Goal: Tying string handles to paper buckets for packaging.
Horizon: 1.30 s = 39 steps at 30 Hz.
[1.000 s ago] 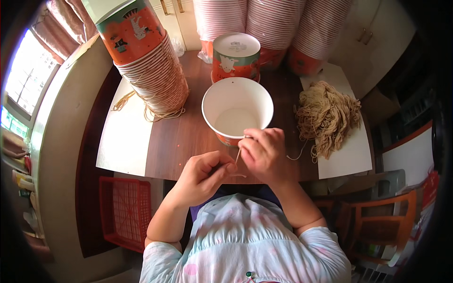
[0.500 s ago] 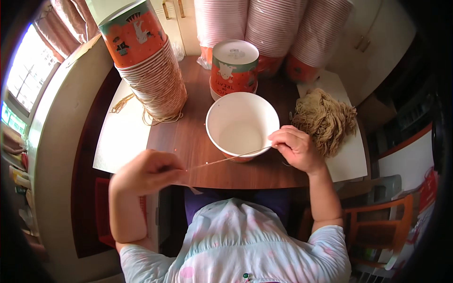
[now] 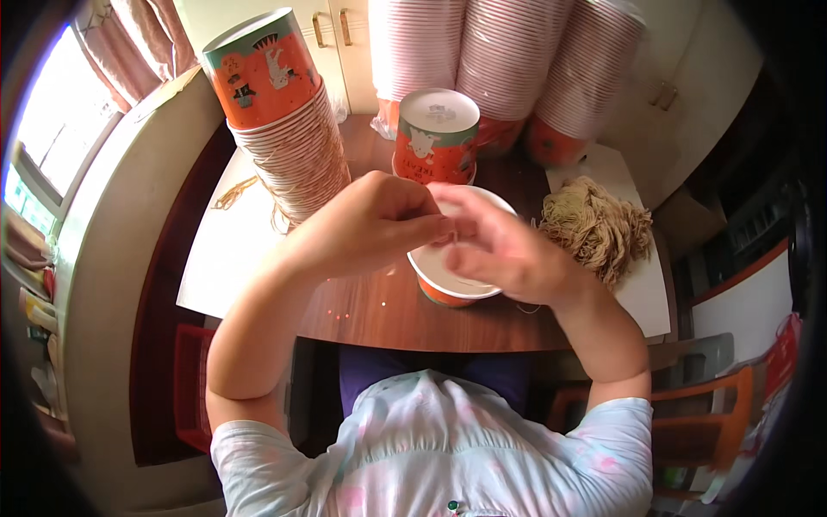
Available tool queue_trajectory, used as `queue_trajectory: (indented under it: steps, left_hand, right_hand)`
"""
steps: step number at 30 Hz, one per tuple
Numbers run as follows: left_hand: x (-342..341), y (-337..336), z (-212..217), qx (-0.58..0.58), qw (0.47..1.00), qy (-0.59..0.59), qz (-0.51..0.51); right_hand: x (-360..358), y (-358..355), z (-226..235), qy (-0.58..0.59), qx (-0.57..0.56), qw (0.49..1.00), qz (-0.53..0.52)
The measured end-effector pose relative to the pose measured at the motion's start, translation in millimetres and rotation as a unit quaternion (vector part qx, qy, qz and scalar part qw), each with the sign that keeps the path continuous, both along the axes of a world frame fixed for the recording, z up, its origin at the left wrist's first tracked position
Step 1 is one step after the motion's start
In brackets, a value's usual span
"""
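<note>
A white-lined paper bucket (image 3: 431,269) with an orange outside stands mouth up near the table's front edge, partly hidden by my hands. My left hand (image 3: 392,215) is above its left side, thumb and fingers pinched together. A thin pale bit of string shows at those fingertips; most of its length is hidden. Facing it over the bucket, my right hand (image 3: 508,254) has thumb and fingers apart, somewhat blurred, with its fingertips close to the left ones. A tangled heap of tan string (image 3: 594,226) lies to the right of the bucket.
At the left rises a tall stack of orange paper buckets (image 3: 293,146) with strings hanging over it. Behind the bucket stands an upturned orange bucket (image 3: 438,142). Wrapped bucket stacks (image 3: 512,60) line the back. A wooden chair (image 3: 706,422) is at the right.
Both hands have come together over the bucket; the left moved right and up, the right moved left. The string stretched between them is no longer taut in view. The right fingers have spread.
</note>
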<state>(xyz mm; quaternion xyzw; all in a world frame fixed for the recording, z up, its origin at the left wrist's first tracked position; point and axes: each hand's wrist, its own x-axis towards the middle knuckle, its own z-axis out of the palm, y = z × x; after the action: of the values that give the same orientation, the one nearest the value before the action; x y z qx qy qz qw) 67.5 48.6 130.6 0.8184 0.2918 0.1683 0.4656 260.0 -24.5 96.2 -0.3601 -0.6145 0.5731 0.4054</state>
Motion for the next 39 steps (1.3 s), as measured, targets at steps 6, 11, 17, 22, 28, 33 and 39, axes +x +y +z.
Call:
queue_trajectory:
  steps: [6, 11, 17, 22, 28, 33, 39]
  left_hand:
    - [-13, 15, -37, -0.151, 0.988, -0.034, 0.0]
    - [-27, 6, -63, -0.216, 0.975, -0.058, -0.017]
    - [-16, -10, -54, -0.18, 0.982, -0.043, 0.027]
    - [-4, -10, -39, -0.139, 0.99, -0.021, 0.017]
    - [-12, 5, -53, -0.206, 0.978, -0.041, -0.011]
    - [-14, 2, -61, -0.239, 0.968, -0.074, 0.019]
    - [-8, -6, -65, -0.31, 0.946, -0.089, 0.031]
  right_hand:
    - [12, 13, -8, -0.095, 0.051, 0.986, -0.124]
    - [38, 10, -26, -0.135, 0.101, 0.972, -0.166]
    - [24, 9, -24, -0.281, 0.275, 0.907, -0.148]
    - [-7, 12, -31, 0.109, -0.016, 0.993, 0.028]
    - [0, 9, -38, -0.099, 0.077, 0.989, -0.08]
    - [0, 5, -35, -0.219, 0.235, 0.936, -0.145]
    - [1, 3, -44, -0.213, 0.331, 0.902, -0.176]
